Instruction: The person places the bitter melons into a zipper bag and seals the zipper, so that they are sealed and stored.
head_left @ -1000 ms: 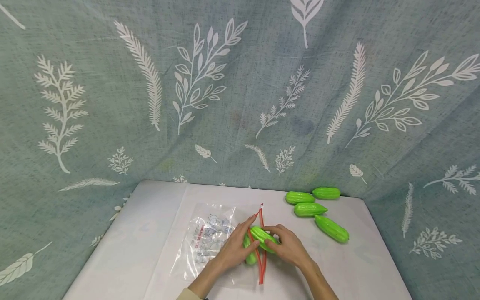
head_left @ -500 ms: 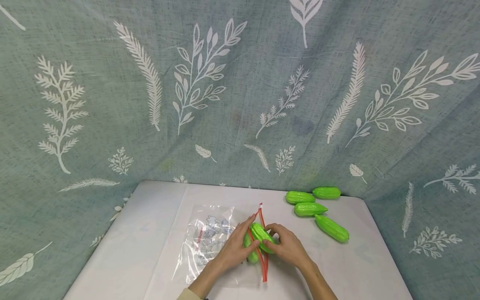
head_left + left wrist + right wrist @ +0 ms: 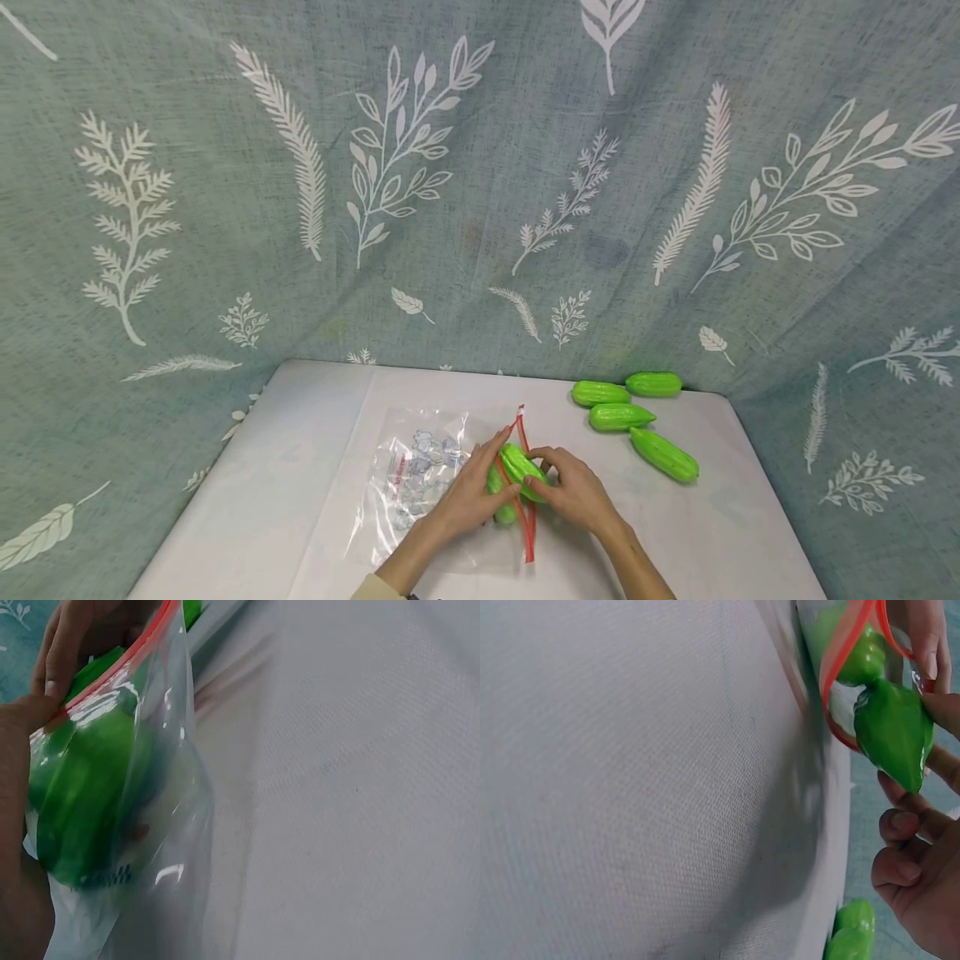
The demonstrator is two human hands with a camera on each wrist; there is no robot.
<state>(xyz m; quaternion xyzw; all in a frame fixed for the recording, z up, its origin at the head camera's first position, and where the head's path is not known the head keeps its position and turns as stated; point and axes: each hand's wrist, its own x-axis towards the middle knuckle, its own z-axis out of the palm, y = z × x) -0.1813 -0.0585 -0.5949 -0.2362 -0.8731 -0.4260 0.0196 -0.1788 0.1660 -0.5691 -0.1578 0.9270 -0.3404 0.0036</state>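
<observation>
A clear zip bag (image 3: pixel 412 521) with a red-edged mouth lies on the table, its opening facing right. My left hand (image 3: pixel 471 490) holds the bag near its mouth, the thumb at the red strip (image 3: pixel 124 666) in the left wrist view. Inside the bag rests one green gourd-like vegetable (image 3: pixel 506 510), glossy and ridged. My right hand (image 3: pixel 576 490) pinches a second green gourd (image 3: pixel 892 731) between thumb and fingers. That gourd lies slanted in the bag's mouth, its pointed end toward the right hand in the right wrist view. The left fingers' undersides are hidden in the head view.
Several more green gourds (image 3: pixel 663 455) lie at the back right of the white table (image 3: pixel 720 533). A grey-green curtain (image 3: pixel 465 208) with white leaf prints hangs behind and at both sides of it.
The held gourd has shifted slightly up and left in the bag's mouth. The near end of the red strip has swung a little to the right. Both hands stay nearly in place.
</observation>
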